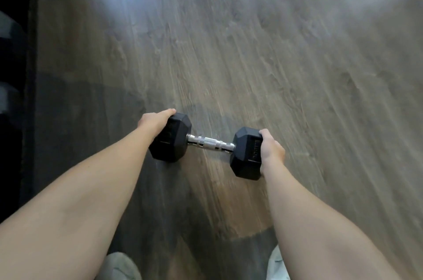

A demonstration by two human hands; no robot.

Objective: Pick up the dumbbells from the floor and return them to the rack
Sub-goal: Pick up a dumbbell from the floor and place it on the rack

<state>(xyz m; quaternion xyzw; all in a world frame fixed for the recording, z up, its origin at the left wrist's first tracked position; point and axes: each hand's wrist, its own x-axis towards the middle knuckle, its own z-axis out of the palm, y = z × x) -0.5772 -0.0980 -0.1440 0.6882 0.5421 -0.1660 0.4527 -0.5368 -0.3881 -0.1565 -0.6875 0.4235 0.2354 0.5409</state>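
Note:
A black hex dumbbell with a knurled chrome handle lies crosswise in front of me, low over the wood floor. My left hand wraps the outer face of its left head. My right hand grips the outer face of its right head. The chrome handle between the heads is bare. Whether the dumbbell touches the floor or hangs just above it, I cannot tell. The picture is smeared by motion.
Grey-brown wood-plank floor fills the view. A dark black structure runs down the left edge, its details hidden in shadow. My two feet show at the bottom edge.

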